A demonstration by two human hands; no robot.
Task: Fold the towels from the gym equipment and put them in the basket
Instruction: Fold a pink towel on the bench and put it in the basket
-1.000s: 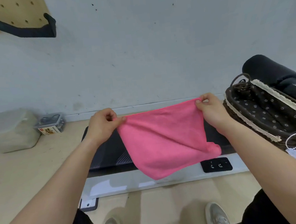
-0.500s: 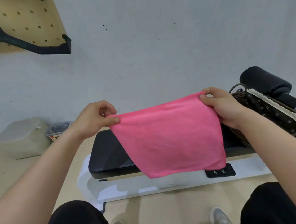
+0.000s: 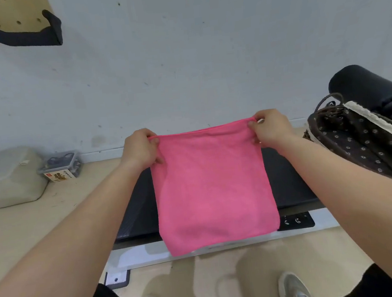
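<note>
The left hand [image 3: 140, 149] and right hand [image 3: 272, 129] each pinch a top corner of the pink towel [image 3: 213, 189], which hangs open above the gym bench [image 3: 289, 182]; folding seems unstarted, and no towel shows in the lined basket [image 3: 376, 120] at the bench's right end

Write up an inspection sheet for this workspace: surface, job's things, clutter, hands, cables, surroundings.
Surface: black padded bench on a white base, standing on a pale wood floor.
Job's things: pink towel held up in front of the bench, hanging flat; basket with dark lining at the right, no towel visible in the part shown.
Clutter: pale lidded container and small clear box on the floor by the wall.
Hands: left hand and right hand each pinch a top corner of the towel.
Cables: nothing seen.
Surroundings: white wall; pegboard with a black bracket at top left; black roller pad behind the basket.
</note>
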